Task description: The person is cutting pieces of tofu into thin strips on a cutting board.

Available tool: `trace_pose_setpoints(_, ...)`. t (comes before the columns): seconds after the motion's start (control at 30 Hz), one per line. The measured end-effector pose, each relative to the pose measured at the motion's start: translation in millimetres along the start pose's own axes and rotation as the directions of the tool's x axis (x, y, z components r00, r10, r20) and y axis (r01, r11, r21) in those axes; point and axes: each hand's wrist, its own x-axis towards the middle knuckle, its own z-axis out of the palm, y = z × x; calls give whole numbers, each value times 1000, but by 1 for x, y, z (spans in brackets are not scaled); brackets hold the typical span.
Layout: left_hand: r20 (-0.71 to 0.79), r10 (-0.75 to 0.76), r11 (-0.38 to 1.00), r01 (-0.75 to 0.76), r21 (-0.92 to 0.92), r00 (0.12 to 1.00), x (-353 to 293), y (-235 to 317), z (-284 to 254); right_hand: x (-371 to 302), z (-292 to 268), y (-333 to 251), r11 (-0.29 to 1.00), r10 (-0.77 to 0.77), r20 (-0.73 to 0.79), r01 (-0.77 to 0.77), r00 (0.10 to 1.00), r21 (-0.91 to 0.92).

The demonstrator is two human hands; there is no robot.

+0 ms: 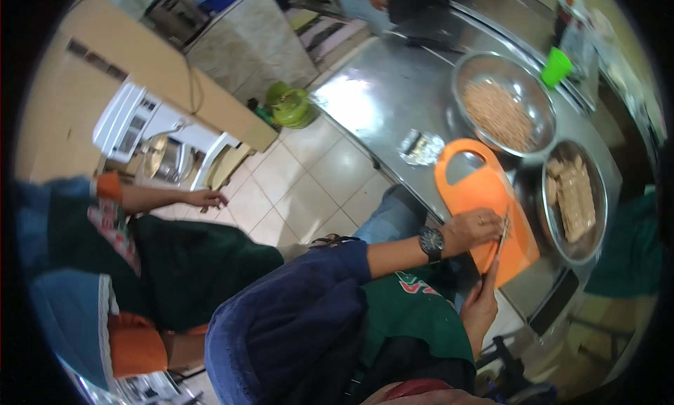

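Observation:
My left hand point(472, 231), with a dark watch at its wrist, rests over an orange cutting board point(518, 262). Its fingers are bent and pressed together at the blade; what they hold is mostly hidden. Closed round the handle of a knife point(501, 245) is my right hand point(481, 305), at the board's near edge. The thin blade lies close beside the left fingertips. Small light-brown food bits point(510, 227) show next to the blade.
Beyond the board, a steel bowl point(546, 129) holds light-brown strips. Another steel bowl point(602, 229), at right, holds light-brown blocks. Crumpled clear wrap point(421, 148) lies on the steel table point(365, 89). A green cup point(557, 68) stands farther back. A co-worker point(189, 264) is close on the left.

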Motion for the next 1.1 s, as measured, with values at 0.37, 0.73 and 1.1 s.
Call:
trace_pose_setpoints(0.37, 5, 52, 998, -52, -36, 999, -1, -5, 0, -16, 22, 30, 999, -30, -47, 32, 998, 26)
trace_pose_setpoints(0.73, 123, 143, 986, -152, 68, 982, -1, -8, -6, -13, -15, 14, 998, -39, 85, 42, 996, -39)
trace_pose_setpoints(1.1, 109, 199, 959, -217, 183, 974, -2, -21, -7, -24, -2, 41, 997, -26, 160, 38, 987, -73)
